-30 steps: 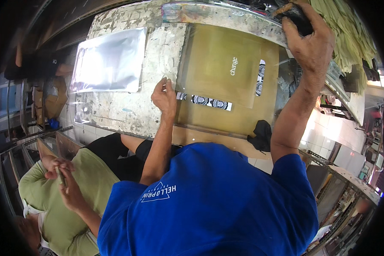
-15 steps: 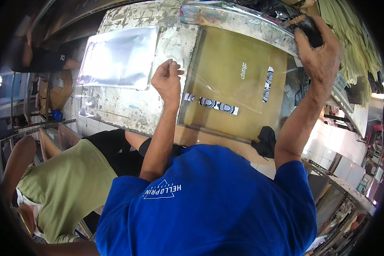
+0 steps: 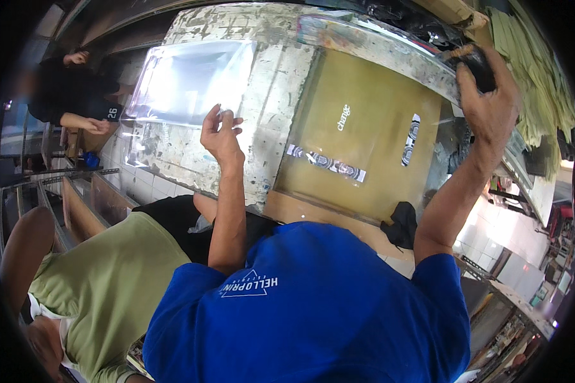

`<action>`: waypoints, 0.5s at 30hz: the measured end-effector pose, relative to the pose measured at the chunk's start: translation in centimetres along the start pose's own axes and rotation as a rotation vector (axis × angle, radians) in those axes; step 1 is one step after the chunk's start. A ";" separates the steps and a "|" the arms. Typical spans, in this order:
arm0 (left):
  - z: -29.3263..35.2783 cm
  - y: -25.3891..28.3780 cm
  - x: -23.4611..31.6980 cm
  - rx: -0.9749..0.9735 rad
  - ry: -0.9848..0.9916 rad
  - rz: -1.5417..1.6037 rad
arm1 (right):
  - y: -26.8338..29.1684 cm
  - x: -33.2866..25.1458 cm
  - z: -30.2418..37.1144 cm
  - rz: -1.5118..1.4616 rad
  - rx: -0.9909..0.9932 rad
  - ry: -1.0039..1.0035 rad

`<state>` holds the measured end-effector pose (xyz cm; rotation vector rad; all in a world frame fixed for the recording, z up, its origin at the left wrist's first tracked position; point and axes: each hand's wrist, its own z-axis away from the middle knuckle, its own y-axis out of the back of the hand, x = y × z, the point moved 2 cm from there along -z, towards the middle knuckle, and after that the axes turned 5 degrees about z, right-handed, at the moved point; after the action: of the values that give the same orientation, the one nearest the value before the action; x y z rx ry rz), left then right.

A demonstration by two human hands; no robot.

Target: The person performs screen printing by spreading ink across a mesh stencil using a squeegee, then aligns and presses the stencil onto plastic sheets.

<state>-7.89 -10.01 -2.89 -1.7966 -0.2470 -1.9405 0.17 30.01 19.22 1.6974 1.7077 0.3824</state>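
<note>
My left hand [image 3: 222,137] is raised over the paint-stained table [image 3: 268,83], fingers slightly bent and apart, with nothing visible in them. It is beside the right edge of a shiny clear plastic sheet [image 3: 188,83]. To its right lies a flat yellow-green panel [image 3: 370,96] with small white lettering [image 3: 344,118] and two patterned black-and-white strips, a lower one [image 3: 329,165] and a right one [image 3: 411,142]. At the upper right my right hand [image 3: 495,105] is curled around a dark object with a brown edge [image 3: 476,67]; its kind is unclear.
A paint-smeared ledge [image 3: 377,48] runs behind the panel. Pale yellow-green cloth strips [image 3: 524,76] hang at the far right. Black cloth [image 3: 400,225] lies at the panel's near right corner. One person in a green shirt [image 3: 115,281] is close on my left; another in black [image 3: 70,96] stands farther off.
My left hand has moved left and slightly down, toward the plastic sheet, and its fingers have spread. My right hand stays around the dark object. The person in black has brought both hands into view.
</note>
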 end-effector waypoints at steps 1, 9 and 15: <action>-0.2 0.9 -0.2 0.025 0.018 0.010 | 0.1 0.0 0.0 -0.014 -0.012 -0.006; 0.0 5.0 -4.4 0.141 0.204 0.116 | 0.1 0.0 -0.1 -0.047 -0.047 0.010; 0.5 3.8 -3.4 0.049 -0.095 0.016 | 0.2 0.0 -0.2 -0.067 -0.071 -0.015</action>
<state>-5.63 -12.31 -6.90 -1.8552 -0.3084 -1.8250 0.24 30.11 19.47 1.5843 1.7149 0.3939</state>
